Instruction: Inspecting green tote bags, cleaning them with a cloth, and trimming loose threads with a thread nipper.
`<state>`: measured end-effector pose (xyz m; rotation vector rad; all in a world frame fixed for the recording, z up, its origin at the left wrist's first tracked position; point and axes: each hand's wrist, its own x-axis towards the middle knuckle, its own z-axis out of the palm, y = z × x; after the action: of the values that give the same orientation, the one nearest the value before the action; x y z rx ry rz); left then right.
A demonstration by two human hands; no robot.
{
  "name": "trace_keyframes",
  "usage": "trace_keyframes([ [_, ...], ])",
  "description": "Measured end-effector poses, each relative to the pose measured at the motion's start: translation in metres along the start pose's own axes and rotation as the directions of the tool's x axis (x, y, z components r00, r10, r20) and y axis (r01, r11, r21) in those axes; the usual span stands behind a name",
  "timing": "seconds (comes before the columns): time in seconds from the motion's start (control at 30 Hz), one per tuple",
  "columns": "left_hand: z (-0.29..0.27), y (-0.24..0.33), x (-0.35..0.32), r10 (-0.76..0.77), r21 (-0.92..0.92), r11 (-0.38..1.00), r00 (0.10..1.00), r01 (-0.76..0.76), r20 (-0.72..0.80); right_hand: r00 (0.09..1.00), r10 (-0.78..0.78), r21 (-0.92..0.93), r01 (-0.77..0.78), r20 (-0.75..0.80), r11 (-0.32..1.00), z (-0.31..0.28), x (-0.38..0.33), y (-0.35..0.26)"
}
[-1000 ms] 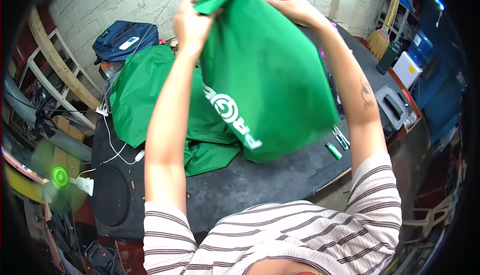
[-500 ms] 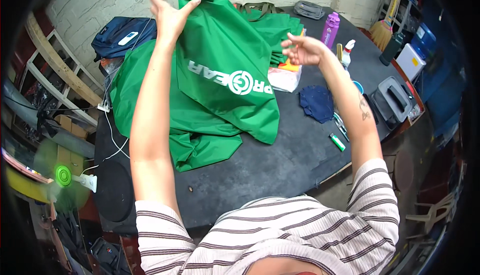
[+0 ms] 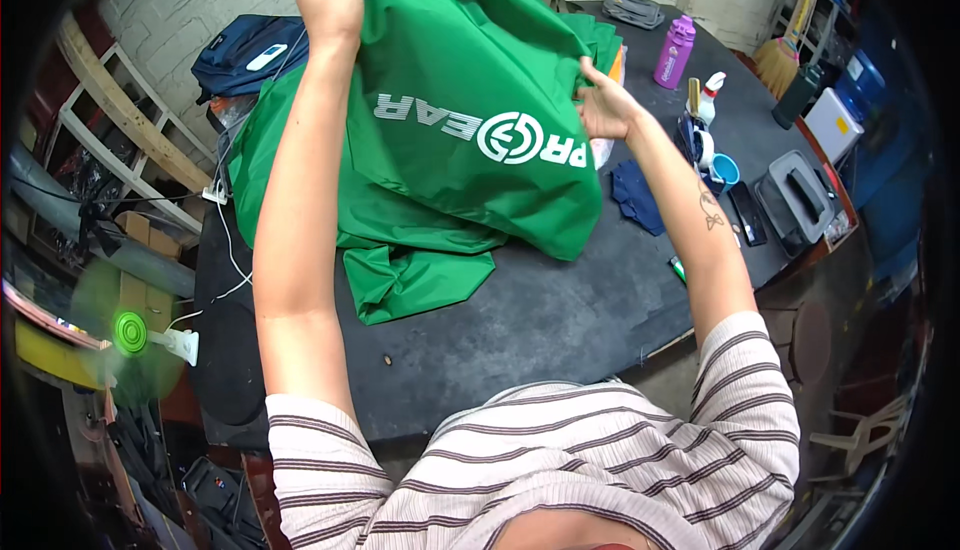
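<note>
My left hand [image 3: 330,0] is closed on the upper left edge of a large green fabric piece [image 3: 450,60], holding it up off the table. White lettering and a round logo are printed on it, upside down from where I stand. My right hand [image 3: 610,108] is at the fabric's right edge, thumb and fingers apart, with some fingertips hidden by the cloth. Below and to the left, more green fabric [image 3: 420,280] lies in folds on the black table [image 3: 540,330]. Behind the raised piece, folded green fabric [image 3: 600,40] is partly covered.
A purple bottle [image 3: 674,53], a spray bottle [image 3: 709,100], a blue cup [image 3: 723,168] and a grey bin [image 3: 795,200] stand at the right. A navy cloth [image 3: 637,195] lies near my right forearm. A blue backpack [image 3: 240,60] is far left; a fan [image 3: 132,333] spins near left.
My left hand has risen with the green fabric's edge, lifting and spreading it rightward. My right hand has come down to the fabric's right edge.
</note>
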<state>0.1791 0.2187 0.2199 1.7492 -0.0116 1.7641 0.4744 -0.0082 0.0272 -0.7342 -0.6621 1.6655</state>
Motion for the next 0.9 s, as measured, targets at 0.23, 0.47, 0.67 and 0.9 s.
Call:
trace_keyframes([
  [0.23,-0.018,0.033,0.007,-0.561,-0.093,0.813,0.816,0.575,0.140,0.661,-0.591,-0.828,-0.083,-0.462,0.555,0.051,-0.018,-0.092],
  [0.47,-0.066,0.033,0.022,-0.827,0.021,0.428,0.382,0.904,0.412,0.820,-0.503,-0.366,0.396,-0.272,0.842,0.091,-0.056,-0.130],
  [0.67,-0.048,0.032,0.005,-0.877,0.283,0.410,0.289,0.867,0.384,0.791,-0.295,-0.557,-0.069,-0.537,0.828,0.101,-0.077,-0.145],
  [0.9,-0.046,0.030,0.018,-0.894,0.295,0.415,0.325,0.860,0.308,0.804,-0.176,-0.666,-0.324,-0.568,0.672,0.055,-0.100,-0.180],
])
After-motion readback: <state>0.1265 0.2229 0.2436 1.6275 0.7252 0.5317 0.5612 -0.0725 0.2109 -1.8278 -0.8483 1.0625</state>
